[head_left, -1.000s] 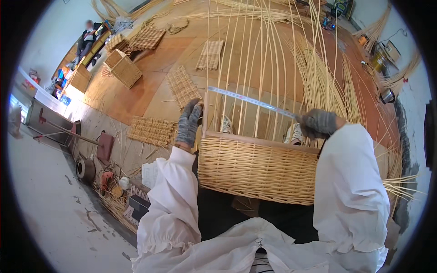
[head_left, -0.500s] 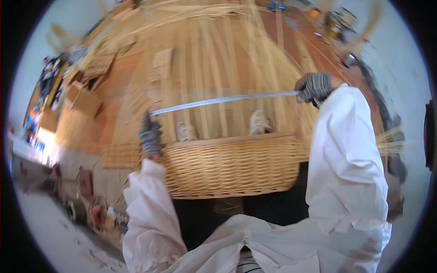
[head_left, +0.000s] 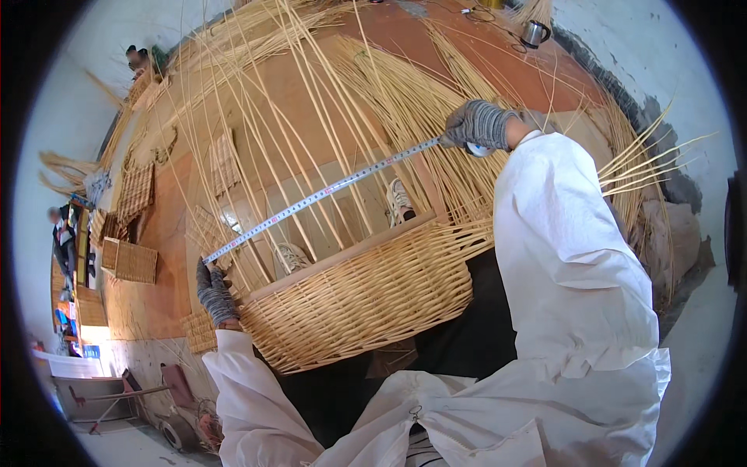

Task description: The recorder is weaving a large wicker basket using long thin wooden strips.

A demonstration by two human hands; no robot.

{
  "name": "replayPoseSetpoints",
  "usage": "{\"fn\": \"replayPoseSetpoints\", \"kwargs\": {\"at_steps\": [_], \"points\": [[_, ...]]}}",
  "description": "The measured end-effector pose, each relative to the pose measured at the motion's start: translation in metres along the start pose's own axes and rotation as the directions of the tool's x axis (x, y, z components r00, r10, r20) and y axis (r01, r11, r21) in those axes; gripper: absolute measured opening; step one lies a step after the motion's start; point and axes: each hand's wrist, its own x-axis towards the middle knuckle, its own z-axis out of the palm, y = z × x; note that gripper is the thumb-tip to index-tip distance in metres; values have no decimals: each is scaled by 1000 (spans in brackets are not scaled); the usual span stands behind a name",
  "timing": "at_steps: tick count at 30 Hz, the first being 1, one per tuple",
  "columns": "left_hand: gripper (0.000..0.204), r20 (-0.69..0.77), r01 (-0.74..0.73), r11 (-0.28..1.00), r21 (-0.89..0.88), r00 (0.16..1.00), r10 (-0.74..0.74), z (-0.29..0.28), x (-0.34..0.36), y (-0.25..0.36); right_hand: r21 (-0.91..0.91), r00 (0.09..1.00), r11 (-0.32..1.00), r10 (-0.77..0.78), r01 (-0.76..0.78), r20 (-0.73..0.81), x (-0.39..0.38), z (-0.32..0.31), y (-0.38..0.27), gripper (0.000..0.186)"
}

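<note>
Facing a brown floor strewn with pale canes. Overlooking a wicker basket between white sleeves, with stakes fanning beyond its wooden rim. Stretching a tape measure across the stakes, from near the rim's left corner to past its right. Closing the right hand around the tape's case; half-bending the left hand at the tape's end, not showing whether pinching it.

the tape measure runs between the left hand and the right hand, beyond the woven basket. two shoes sit just behind its rim. farther back, a cane bundle lies right of centre, a kettle behind it; a box-shaped basket stands far left.
</note>
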Motion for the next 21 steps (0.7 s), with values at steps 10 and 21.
{"fn": "replayPoseSetpoints", "kwargs": {"at_steps": [10,21], "points": [[38,84,-6,998,-61,996,11,1,1,-4,-12,992,992,-123,123,-1,-11,7,2,24],[31,341,258,948,-188,922,-183,-70,-54,-60,542,999,840,25,-38,32,-216,108,5,18]]}}
